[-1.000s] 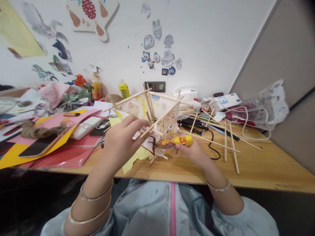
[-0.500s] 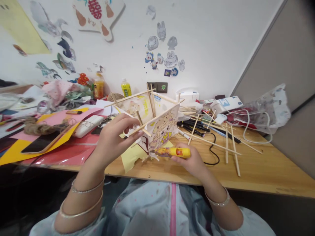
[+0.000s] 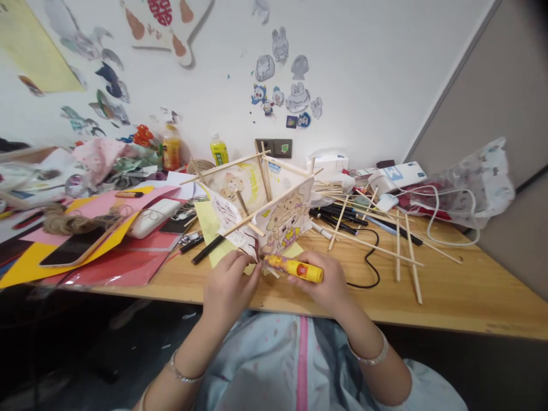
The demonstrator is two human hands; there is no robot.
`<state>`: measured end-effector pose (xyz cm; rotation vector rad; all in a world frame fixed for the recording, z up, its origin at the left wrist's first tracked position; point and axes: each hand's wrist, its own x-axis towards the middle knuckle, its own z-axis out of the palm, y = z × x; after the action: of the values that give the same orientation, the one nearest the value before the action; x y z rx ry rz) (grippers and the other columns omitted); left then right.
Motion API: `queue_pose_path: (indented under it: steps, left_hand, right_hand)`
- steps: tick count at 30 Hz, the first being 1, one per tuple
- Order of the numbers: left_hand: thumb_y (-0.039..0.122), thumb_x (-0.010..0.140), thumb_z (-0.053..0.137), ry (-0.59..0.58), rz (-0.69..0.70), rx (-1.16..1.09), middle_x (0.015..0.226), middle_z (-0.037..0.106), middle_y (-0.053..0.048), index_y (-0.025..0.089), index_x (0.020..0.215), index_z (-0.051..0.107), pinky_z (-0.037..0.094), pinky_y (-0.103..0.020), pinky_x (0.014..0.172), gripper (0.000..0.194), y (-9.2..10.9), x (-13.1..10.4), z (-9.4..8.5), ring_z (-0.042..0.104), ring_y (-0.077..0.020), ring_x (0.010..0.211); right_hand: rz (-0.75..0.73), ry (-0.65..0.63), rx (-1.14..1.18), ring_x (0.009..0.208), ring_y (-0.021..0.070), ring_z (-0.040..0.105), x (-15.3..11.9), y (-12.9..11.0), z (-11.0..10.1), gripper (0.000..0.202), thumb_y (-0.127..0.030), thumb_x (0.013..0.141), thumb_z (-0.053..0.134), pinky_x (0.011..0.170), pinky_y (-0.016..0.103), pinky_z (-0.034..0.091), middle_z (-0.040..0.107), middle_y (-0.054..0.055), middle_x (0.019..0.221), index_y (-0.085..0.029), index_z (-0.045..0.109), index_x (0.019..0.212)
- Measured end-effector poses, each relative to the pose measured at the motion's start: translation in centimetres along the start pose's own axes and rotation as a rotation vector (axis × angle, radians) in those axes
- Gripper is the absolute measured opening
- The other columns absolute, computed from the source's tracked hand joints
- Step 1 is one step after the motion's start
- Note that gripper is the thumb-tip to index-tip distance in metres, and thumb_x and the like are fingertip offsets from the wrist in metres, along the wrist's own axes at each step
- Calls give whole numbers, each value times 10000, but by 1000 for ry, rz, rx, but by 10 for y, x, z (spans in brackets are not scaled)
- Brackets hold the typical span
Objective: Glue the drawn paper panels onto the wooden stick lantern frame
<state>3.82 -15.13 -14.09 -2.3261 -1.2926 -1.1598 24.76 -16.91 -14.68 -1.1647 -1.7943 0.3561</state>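
A frame of thin wooden sticks with drawn paper panels stands on the desk, open at the top. My right hand is closed round a yellow pen-like tool, whose tip touches the frame's lower front corner. At that same corner, my left hand pinches the edge of the frame, its fingertips close to the tool's tip. Yellow paper lies under and beside the frame.
Loose sticks, black pens and a black cable lie on the right. A phone, twine, coloured sheets and a white device are on the left. Two bottles stand behind.
My left hand has moved from the frame's upper stick down to its lower front corner. My right hand and the yellow tool have shifted slightly, and the view has tilted a little.
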Motion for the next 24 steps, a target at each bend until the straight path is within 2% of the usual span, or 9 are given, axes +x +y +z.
queue_pose_path:
  steps: [5,8,15,24]
  left_hand:
    - [203,863,524,18,32,57,768,632,-52,168,827,577,471,-267,637,73,5,-3,6,607,-167,731]
    - [192,869,518,24,2,30,773,640,-50,172,833,576,471,-260,631,72,7,-7,7,609,-160,726]
    - [221,886,504,-20,-79,-23,786,639,-45,163,837,588,460,-254,599,114,8,-8,5,597,-148,686]
    - [213,873,502,-5,-75,-21,795,646,-51,163,835,597,455,-251,590,114,7,-8,5,577,-141,658]
  right_hand:
    - [-71,72,-30,587,149,576,-3,-4,0,454,-646,794,542,544,257,369,643,20,650,-205,626,723]
    - [-141,146,-43,549,141,560,-5,-6,0,469,-650,812,509,524,254,375,632,19,622,-203,621,722]
    - [-230,236,-154,524,135,530,-4,-8,2,431,-574,853,490,503,254,341,596,14,564,-196,594,674]
    - [-250,238,-220,529,134,514,-5,-6,5,413,-546,869,480,509,258,327,588,14,566,-196,591,681]
